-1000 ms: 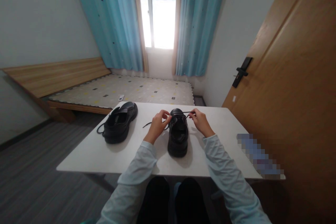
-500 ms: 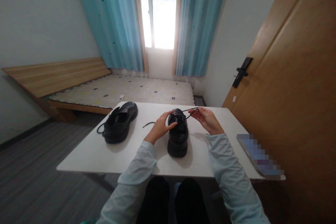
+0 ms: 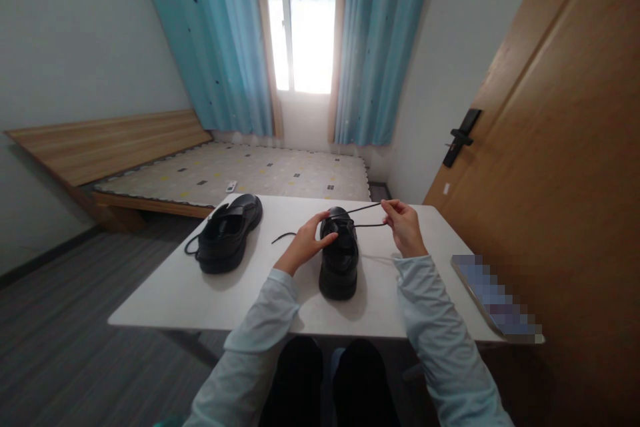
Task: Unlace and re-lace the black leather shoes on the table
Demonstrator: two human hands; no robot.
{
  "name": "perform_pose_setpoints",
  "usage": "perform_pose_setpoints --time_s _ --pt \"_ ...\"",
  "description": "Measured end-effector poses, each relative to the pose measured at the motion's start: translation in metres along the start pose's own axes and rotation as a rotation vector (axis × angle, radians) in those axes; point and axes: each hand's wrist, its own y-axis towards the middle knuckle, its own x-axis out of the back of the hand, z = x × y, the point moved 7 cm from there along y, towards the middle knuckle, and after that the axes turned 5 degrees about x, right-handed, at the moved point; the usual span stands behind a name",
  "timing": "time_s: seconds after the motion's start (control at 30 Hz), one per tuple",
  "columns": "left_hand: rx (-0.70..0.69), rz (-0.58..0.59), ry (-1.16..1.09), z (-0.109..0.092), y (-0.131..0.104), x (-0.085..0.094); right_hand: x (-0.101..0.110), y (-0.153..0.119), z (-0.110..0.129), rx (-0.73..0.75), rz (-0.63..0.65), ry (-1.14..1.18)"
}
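Observation:
A black shoe (image 3: 339, 277) stands on the white table (image 3: 295, 310), heel toward me. My left hand (image 3: 309, 240) grips its left side, with the thumb over the opening and the fingers near the laces. Off to the right, my right hand (image 3: 401, 223) pinches a black shoelace (image 3: 367, 207) that runs taut from the shoe. Two strands of it reach my fingers, one above the other. A loose lace end lies on the table left of my left hand. The other black shoe (image 3: 225, 240) stands at the table's left, its lace hanging at the heel.
A flat, pixelated device (image 3: 495, 297) lies at the table's right edge. Beyond the table is a bed (image 3: 280, 170) with a small white object (image 3: 231, 186) on it. A wooden door (image 3: 560, 147) with a black handle is on the right.
My right hand has drawn slightly right, its fingers now more closed, and the lace strands have spread apart and straightened. My left hand and both shoes have stayed put.

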Motion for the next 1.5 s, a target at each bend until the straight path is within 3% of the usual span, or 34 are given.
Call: perform_pose_setpoints --time_s 0.27,0.43,0.57,0.8,1.13,1.33,1.5 --pt "-0.004 0.004 -0.008 0.002 0.0 -0.001 0.021 0.009 0.014 0.192 -0.144 -0.006" --pt "0.012 0.013 -0.021 0.003 0.0 -0.002 0.022 0.01 0.016 0.253 -0.14 -0.027" --pt "0.024 0.012 -0.026 0.0 0.0 -0.002 0.005 0.004 0.014 0.264 -0.022 -0.148" --pt "0.039 -0.031 -0.054 -0.001 0.002 0.001 -0.036 -0.018 0.006 0.213 0.312 -0.403" --pt "0.051 -0.127 0.04 0.011 0.006 0.004 -0.061 -0.037 -0.001 0.34 0.676 -0.624" --pt "0.033 -0.125 0.097 0.012 0.007 0.003 -0.067 -0.045 -0.01 0.292 0.786 -0.71" --pt "0.057 -0.125 0.051 0.011 0.006 0.004 -0.065 -0.044 -0.014 0.254 0.782 -0.756"
